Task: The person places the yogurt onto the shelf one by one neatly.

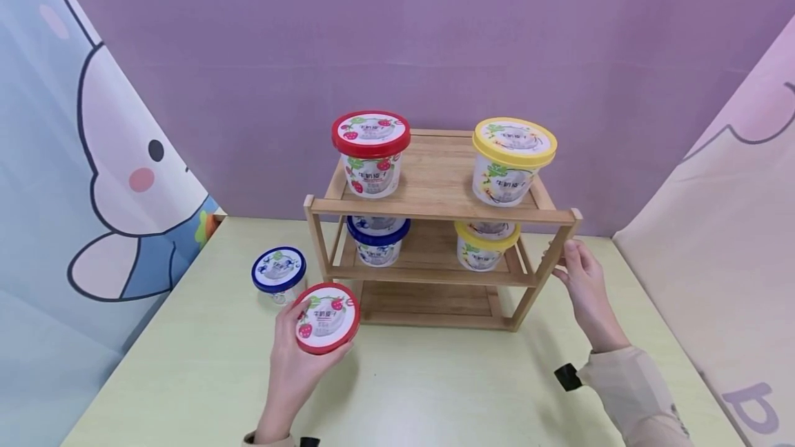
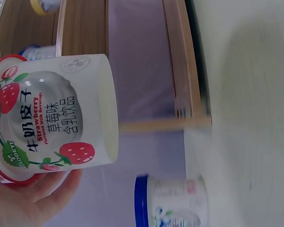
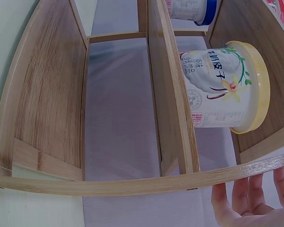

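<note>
Head view: at 7 o'clock the left hand (image 1: pixel 292 359) is clamped round a red-lidded strawberry cup (image 1: pixel 326 318), raised over the counter (image 1: pixel 205 371); a blue-lidded cup (image 1: pixel 279 271) stands toward 8 o'clock. At 4 o'clock the right hand (image 1: pixel 586 288) touches the wooden shelf (image 1: pixel 435 174); whether it grips, I cannot tell.

Left wrist view: the red-lidded strawberry cup sits at 9 o'clock, blue-lidded cup at 5.

Right wrist view: fingers (image 3: pixel 240 196) meet the wooden shelf at 4 o'clock; a yellow-lidded cup (image 3: pixel 217 90) sits between 2 and 3.

Behind the pale green table (image 1: pixel 205 378) rises a plain purple backdrop (image 1: pixel 435 33). Left of the table, a light-blue cloth (image 1: pixel 43 226) bears a white cartoon animal (image 1: pixel 136 185); right of it, a cream-and-pink cloth (image 1: pixel 733 247). Soft light whitens the table's near part.
</note>
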Demonstrator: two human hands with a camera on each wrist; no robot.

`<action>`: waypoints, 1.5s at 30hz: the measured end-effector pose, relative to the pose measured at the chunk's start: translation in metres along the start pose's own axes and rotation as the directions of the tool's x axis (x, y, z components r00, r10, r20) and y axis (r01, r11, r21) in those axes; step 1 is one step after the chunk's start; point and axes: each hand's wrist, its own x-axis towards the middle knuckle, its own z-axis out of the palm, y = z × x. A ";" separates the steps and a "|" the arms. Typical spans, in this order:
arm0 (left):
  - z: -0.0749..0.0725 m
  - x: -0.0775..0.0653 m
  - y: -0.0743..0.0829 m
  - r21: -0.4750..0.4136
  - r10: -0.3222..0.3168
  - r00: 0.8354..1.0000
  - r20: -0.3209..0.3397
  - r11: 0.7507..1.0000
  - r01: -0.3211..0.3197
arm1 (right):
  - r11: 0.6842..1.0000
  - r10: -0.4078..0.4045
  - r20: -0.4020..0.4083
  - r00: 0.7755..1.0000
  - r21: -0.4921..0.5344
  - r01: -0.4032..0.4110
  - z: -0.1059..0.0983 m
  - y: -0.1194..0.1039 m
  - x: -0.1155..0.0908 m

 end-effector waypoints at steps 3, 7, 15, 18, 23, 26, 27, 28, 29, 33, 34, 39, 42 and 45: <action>0.010 -0.001 0.002 -0.026 0.026 1.000 -0.006 0.999 -0.026 | 1.000 0.002 0.000 1.000 0.000 -0.002 0.000 0.000 0.000; 0.024 -0.004 0.008 -0.058 0.048 0.999 -0.013 0.997 -0.049 | 1.000 0.004 -0.002 1.000 0.003 -0.004 0.000 -0.001 0.000; 0.051 -0.009 0.021 -0.096 0.030 0.999 0.037 0.995 -0.027 | 1.000 -0.003 -0.007 1.000 0.013 0.003 0.001 -0.001 0.001; 0.062 -0.012 0.025 -0.113 0.052 0.998 0.023 0.992 -0.049 | 1.000 -0.004 -0.008 1.000 0.015 0.005 0.001 0.000 0.001; 0.081 -0.017 0.030 -0.087 0.175 0.984 -0.038 0.980 -0.177 | 1.000 -0.003 -0.008 1.000 0.016 0.004 0.001 0.000 0.001; 0.091 -0.019 0.034 -0.086 0.199 0.980 -0.028 0.976 -0.201 | 1.000 0.000 -0.009 1.000 0.014 0.000 0.001 0.000 0.001; 0.093 -0.019 0.036 -0.087 0.200 0.980 -0.020 0.976 -0.201 | 1.000 0.002 -0.011 1.000 0.012 -0.001 0.001 0.000 0.000; 0.096 -0.020 0.038 -0.091 0.199 0.980 -0.010 0.976 -0.199 | 1.000 0.002 -0.011 1.000 0.011 -0.002 0.001 0.000 0.000; 0.099 -0.020 0.039 -0.099 0.193 0.981 0.001 0.976 -0.192 | 1.000 0.003 -0.012 1.000 0.012 -0.003 0.001 0.000 0.000; 0.110 -0.023 0.047 -0.112 0.188 0.981 0.040 0.977 -0.183 | 1.000 0.005 -0.013 1.000 0.012 -0.004 0.001 0.000 0.000; 0.113 -0.023 0.048 -0.111 0.189 0.981 0.050 0.977 -0.183 | 1.000 0.004 -0.014 1.000 0.012 -0.004 0.001 0.000 0.000; 0.127 -0.026 0.055 -0.100 0.166 0.982 0.094 0.983 -0.156 | 1.000 -0.001 -0.017 1.000 0.013 0.001 0.002 0.000 0.000; 0.136 -0.027 0.059 -0.084 0.155 0.982 0.105 0.986 -0.147 | 1.000 -0.003 -0.017 1.000 0.013 0.004 0.002 -0.001 0.000; 0.143 -0.029 0.063 -0.069 0.152 0.983 0.102 0.987 -0.146 | 1.000 -0.002 -0.016 1.000 0.012 0.002 0.002 -0.001 -0.001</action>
